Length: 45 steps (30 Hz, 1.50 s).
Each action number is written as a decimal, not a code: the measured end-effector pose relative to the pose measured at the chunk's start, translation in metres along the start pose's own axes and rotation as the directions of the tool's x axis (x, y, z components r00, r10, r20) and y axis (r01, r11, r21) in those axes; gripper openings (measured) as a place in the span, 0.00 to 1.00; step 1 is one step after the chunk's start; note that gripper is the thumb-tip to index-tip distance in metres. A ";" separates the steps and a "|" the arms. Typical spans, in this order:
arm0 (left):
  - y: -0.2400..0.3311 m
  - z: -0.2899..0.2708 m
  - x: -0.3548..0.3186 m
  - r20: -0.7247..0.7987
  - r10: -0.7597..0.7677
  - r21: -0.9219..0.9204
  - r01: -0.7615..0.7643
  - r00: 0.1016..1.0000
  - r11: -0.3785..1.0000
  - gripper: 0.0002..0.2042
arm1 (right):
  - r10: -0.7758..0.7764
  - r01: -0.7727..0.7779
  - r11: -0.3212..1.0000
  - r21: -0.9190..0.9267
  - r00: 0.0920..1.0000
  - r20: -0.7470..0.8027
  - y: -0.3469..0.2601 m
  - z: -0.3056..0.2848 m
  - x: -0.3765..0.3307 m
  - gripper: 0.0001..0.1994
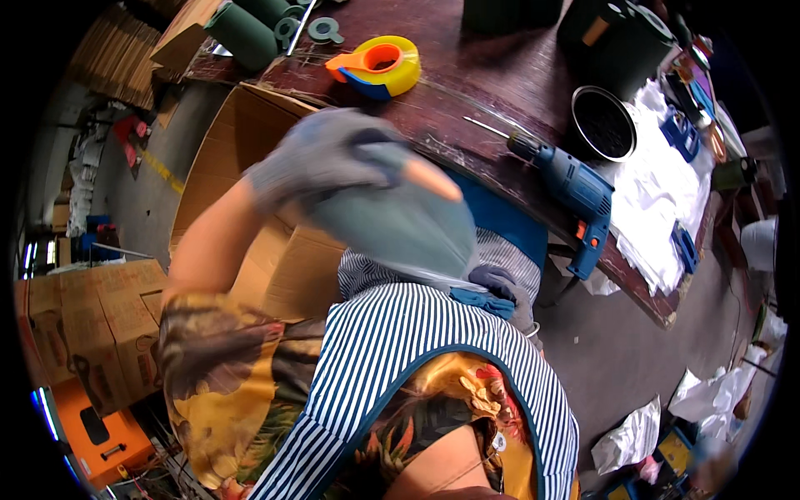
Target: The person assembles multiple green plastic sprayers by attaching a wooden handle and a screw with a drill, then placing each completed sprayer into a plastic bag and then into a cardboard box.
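Across my lap lies a grey-green rounded object [408, 229], smeared by motion, with what looks like clear plastic along its lower edge. My left hand [333, 158], in a grey glove with a bare fingertip showing, is closed over its upper left part. Beside the object's lower right end, a dark grey glove [508, 292] shows at my lap, apparently my right hand; its fingers are hidden, so whether it grips anything is unclear. An open cardboard box [217, 158] stands below my left forearm, against the table.
On the dark red table [467, 75] lie a yellow-and-orange tape roll [392, 67], a blue power drill [575, 183], green cylinders [242, 35], a black-lined round container [604, 123] and white sheets [658, 192]. Stacked cartons [100, 325] and an orange case [96, 433] stand left.
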State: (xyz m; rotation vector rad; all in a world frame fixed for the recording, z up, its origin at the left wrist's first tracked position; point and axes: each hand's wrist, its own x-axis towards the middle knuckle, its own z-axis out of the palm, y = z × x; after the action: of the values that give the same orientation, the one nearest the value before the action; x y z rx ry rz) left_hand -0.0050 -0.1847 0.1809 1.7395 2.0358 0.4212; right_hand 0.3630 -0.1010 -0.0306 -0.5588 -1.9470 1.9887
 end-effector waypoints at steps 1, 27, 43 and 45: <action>-0.007 -0.021 -0.035 -0.031 -0.221 -0.113 0.216 0.975 0.970 0.29 | -0.039 0.032 0.987 -0.159 0.998 -0.042 -0.005 0.001 0.005 0.20; -0.141 -0.006 0.069 0.202 -0.311 0.677 0.097 0.928 0.729 0.17 | -0.384 -0.475 0.433 -0.766 0.671 -0.634 -0.049 -0.101 0.025 0.39; 0.065 0.067 0.351 -0.541 0.478 0.170 -0.467 0.692 0.868 0.40 | -0.311 -0.559 0.365 -0.744 0.681 -0.663 -0.028 -0.105 0.031 0.46; 0.088 0.038 0.325 -0.539 0.566 0.257 -0.519 0.623 0.815 0.40 | -0.320 -0.551 0.360 -0.753 0.685 -0.654 -0.024 -0.106 0.028 0.46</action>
State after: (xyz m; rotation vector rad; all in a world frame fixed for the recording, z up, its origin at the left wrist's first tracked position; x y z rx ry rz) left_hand 0.0492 0.1480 0.1509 2.5174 1.8351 1.2451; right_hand 0.3870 0.0065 -0.0092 -1.5271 -2.2443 0.1668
